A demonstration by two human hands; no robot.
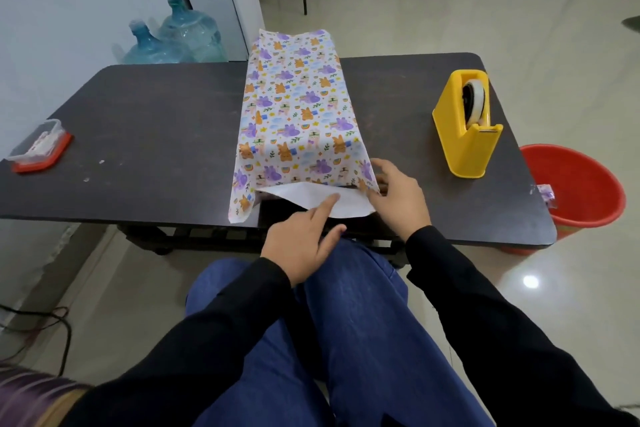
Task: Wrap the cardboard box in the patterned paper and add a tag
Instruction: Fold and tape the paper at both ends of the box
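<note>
The patterned paper (pixel 294 104) with bunnies and clouds lies draped lengthwise over a long box in the middle of the dark table (pixel 156 121); the cardboard itself is hidden under it. At the near end a white flap of the paper's underside (pixel 349 203) sticks out toward me. My left hand (pixel 304 246) points with a straight index finger, its tip pressing on that white flap. My right hand (pixel 398 194) touches the paper's near right corner, fingers spread and relaxed. No tag shows clearly.
A yellow tape dispenser (pixel 467 128) stands on the table's right side. A small clear container with an orange lid (pixel 40 147) sits at the left edge. A red bucket (pixel 575 189) is on the floor to the right. Water jugs (pixel 173 38) stand behind the table.
</note>
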